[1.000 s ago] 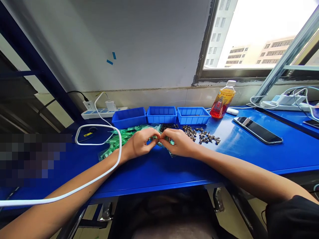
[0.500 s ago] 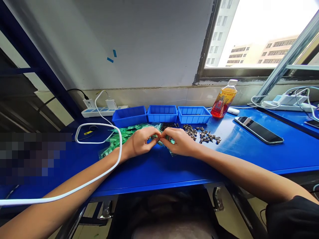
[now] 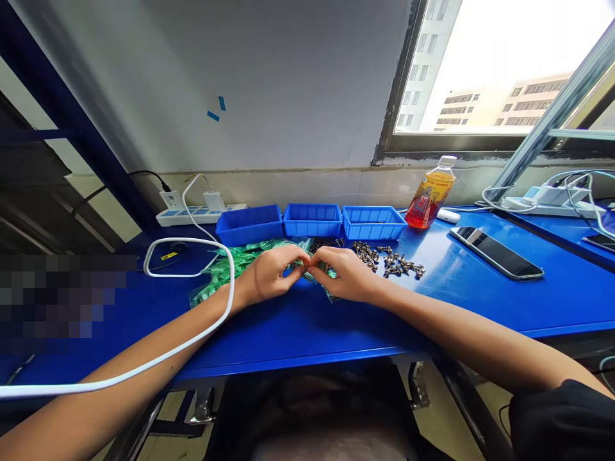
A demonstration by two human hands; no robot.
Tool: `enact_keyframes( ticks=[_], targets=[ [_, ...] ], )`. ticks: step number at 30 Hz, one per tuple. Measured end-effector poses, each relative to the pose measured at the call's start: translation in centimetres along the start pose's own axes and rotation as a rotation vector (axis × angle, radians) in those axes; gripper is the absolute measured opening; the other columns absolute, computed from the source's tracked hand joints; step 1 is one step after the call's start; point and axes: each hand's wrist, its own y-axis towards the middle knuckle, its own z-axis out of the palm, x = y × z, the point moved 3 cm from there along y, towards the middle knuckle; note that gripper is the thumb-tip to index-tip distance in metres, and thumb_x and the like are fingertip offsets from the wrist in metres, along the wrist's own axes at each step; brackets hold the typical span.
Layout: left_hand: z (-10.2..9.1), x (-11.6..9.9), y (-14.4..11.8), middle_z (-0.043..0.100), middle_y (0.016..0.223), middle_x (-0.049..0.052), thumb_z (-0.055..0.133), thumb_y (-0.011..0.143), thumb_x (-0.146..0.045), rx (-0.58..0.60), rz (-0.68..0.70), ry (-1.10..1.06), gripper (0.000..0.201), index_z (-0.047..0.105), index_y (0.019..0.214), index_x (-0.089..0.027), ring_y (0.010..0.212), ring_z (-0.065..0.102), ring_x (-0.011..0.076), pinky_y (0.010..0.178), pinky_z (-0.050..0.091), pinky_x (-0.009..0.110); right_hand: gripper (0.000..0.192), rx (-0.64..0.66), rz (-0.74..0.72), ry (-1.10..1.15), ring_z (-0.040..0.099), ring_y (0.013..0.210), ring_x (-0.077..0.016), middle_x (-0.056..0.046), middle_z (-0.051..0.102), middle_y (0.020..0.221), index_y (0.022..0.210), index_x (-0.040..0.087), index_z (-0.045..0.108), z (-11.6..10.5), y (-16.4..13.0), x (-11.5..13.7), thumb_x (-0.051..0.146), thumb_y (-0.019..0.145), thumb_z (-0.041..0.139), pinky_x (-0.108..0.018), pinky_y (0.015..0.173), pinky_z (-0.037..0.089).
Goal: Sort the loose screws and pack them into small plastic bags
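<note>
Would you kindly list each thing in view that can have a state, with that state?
Left hand: fingertips pinched against the right hand's.
Right hand: pinched; the held piece is too small to identify.
Green parts bag: lying flat under the hands.
Metal parts: loose, scattered on the table.
Three blue bins: upright, side by side.
Bottle: upright, capped.
Phone: flat, screen dark.
Charger: plugged into the strip.

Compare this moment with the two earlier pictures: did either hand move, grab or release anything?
Nothing visibly changed. The left hand and right hand stay fingertip to fingertip over the green parts, pinching something too small to identify. The metal parts and blue bins lie as before.
</note>
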Motion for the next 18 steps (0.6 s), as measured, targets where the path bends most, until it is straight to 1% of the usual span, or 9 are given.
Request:
enact_keyframes(
  ticks=[11, 18],
  targets=[
    [0.06, -0.03, 0.10, 0.062, 0.073, 0.001, 0.043, 0.081, -0.021, 0.010, -0.014, 0.001, 0.014, 0.056, 0.083, -0.018, 0.065, 0.056, 0.0124, 0.063, 0.045, 0.023, 0.010, -0.010, -0.008, -0.003, 0.056, 0.063, -0.0114, -0.002, 0.062, 0.071, 0.074, 0.016, 0.055, -0.11, 0.04, 0.15, 0.020, 0.083, 0.053, -0.021, 0.059, 0.039],
    [0.12, -0.01, 0.03, 0.062, 0.074, 0.002, 0.043, 0.081, -0.020, 0.005, -0.029, 0.027, 0.014, 0.056, 0.083, -0.018, 0.066, 0.056, 0.0127, 0.062, 0.044, 0.023, 0.008, 0.023, 0.025, 0.008, 0.059, 0.069, -0.0135, -0.004, 0.064, 0.076, 0.078, 0.016, 0.056, 0.01, 0.05, 0.10, 0.021, 0.084, 0.053, -0.023, 0.064, 0.042]
  ],
)
